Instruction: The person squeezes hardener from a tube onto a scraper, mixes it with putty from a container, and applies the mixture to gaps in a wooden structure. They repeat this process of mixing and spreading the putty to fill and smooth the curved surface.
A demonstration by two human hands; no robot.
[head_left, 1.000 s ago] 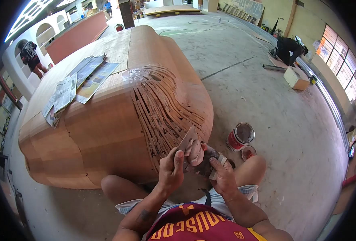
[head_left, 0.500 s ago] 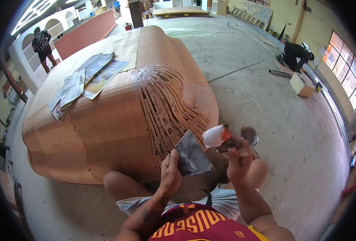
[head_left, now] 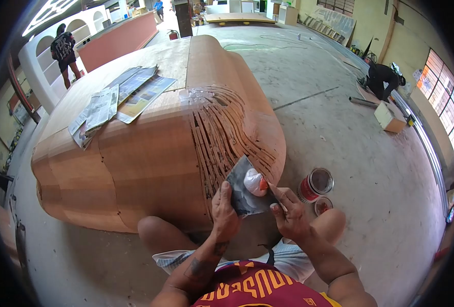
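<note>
My left hand [head_left: 226, 212] grips the lower left edge of a flat grey board [head_left: 242, 197], thumb on top. On the board sits a lump of white paste [head_left: 254, 181] with an orange-red dab at its right side. Just right of the paste, my right hand [head_left: 290, 215] is closed on a thin dark scraper [head_left: 275, 192], mostly hidden by the fingers. Beyond the board is a large curved wooden form [head_left: 150, 158], its corner covered by narrow bent strips [head_left: 227, 133] with dark gaps between them.
An open tin [head_left: 320, 181] stands on the floor right of my hands, with a round lid [head_left: 323, 205] beside it. Newspaper sheets [head_left: 129, 94] lie on the form. One person [head_left: 383, 79] crouches at the right by a pale box [head_left: 389, 117]; another [head_left: 64, 53] stands far left.
My right hand has come down and left to the board. The white paste with the red dab, held up beside the board before, is now on it. The tin shows more fully.
</note>
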